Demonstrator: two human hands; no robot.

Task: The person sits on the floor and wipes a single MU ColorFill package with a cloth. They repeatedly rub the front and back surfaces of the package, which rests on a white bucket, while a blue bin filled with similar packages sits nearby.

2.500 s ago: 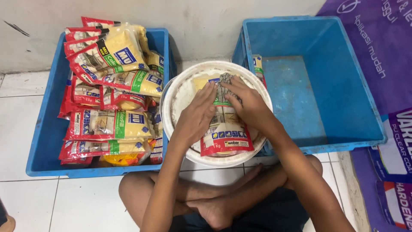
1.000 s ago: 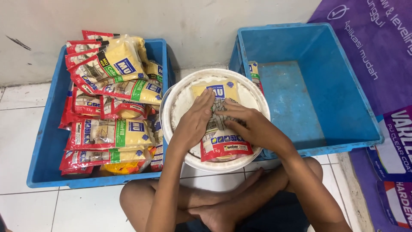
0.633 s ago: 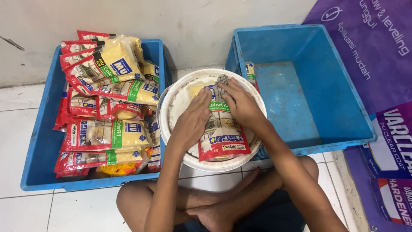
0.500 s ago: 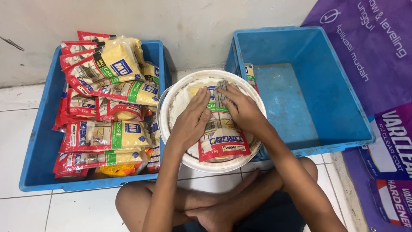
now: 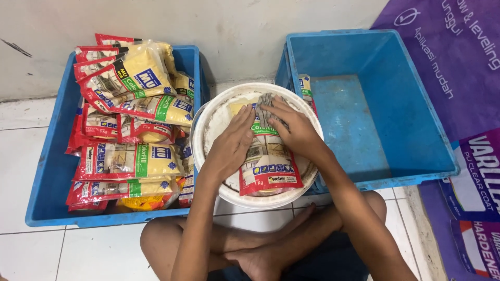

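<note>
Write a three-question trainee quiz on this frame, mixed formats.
1. True or false: the packet under both hands lies on the white bucket.
2. Which crate holds the stacked packets? A) the left blue crate B) the right blue crate
3. Fill in: the right hand presses a grey ___ on the packet, while the left hand lies flat beside it.

Key: 1 true; 2 A; 3 cloth.
</note>
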